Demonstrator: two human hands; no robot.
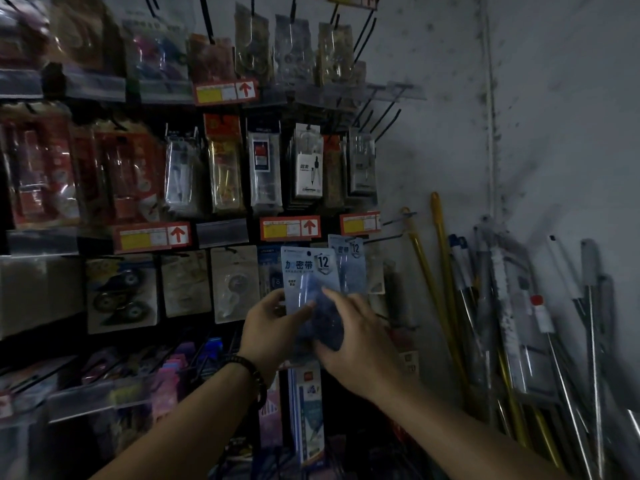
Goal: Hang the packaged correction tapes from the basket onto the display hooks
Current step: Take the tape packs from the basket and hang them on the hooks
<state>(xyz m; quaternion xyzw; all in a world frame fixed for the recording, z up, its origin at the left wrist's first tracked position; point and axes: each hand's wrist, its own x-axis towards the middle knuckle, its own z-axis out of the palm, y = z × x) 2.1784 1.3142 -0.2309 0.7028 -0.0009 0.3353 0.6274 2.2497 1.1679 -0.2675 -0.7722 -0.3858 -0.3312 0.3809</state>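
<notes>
The packaged correction tape [308, 271] risked slipping or twisting. The left hand [273, 320] pinched its side edge and the right hand [356, 337] curled round its dark blister, the pack upright between them. Just beyond, its hole could have missed the display hook [388, 239] up and right of the hands, crowded by a hung pack [349, 261].

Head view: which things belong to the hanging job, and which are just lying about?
Job: blue pack, gripped by left hand and right hand; second blue pack behind it; bare hook beside that.
Lying about: compass packs, price tags, poles leaning on the wall.
</notes>
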